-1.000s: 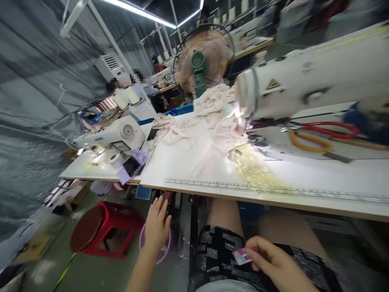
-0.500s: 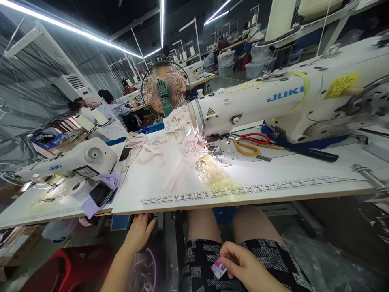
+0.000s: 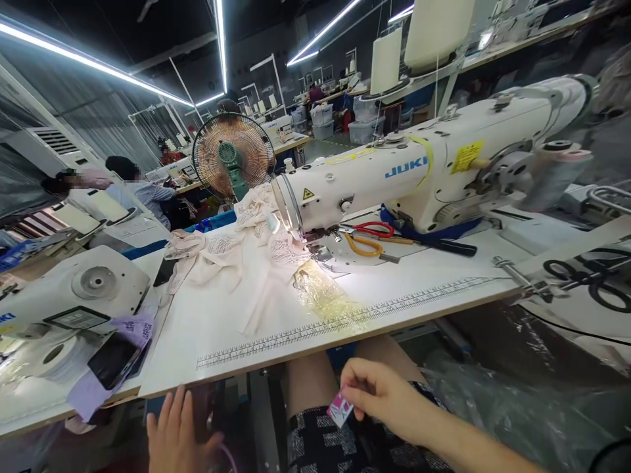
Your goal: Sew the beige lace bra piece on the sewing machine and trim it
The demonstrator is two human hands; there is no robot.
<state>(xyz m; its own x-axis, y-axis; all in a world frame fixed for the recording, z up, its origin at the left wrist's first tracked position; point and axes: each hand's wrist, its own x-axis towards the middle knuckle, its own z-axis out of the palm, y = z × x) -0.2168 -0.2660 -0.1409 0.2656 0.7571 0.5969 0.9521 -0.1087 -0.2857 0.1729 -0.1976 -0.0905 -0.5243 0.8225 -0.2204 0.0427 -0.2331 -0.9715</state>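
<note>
My right hand (image 3: 382,397) is closed in a pinch on a small pink-and-white packet (image 3: 340,408) with printed letters, held above my lap below the table's front edge. My left hand (image 3: 178,430) is open, fingers apart, with its fingertips at the front edge of the sewing table (image 3: 170,358) near its left corner. Whether it touches the edge I cannot tell. On the table stands a white sewing machine (image 3: 365,180). Pale pink lace fabric (image 3: 221,253) lies spread left of and under its needle area.
Scissors with red and orange handles (image 3: 365,244) lie by the machine base. A phone (image 3: 114,360) rests on purple cloth (image 3: 83,397) at the left, beside a second sewing machine (image 3: 93,282). A fan (image 3: 231,157) stands behind the table. Thread cones (image 3: 387,62) rise at upper right.
The view has turned to the right. My left hand has drawn back toward me, fingers more spread. My right hand has risen nearer the table edge, still holding the packet.
</note>
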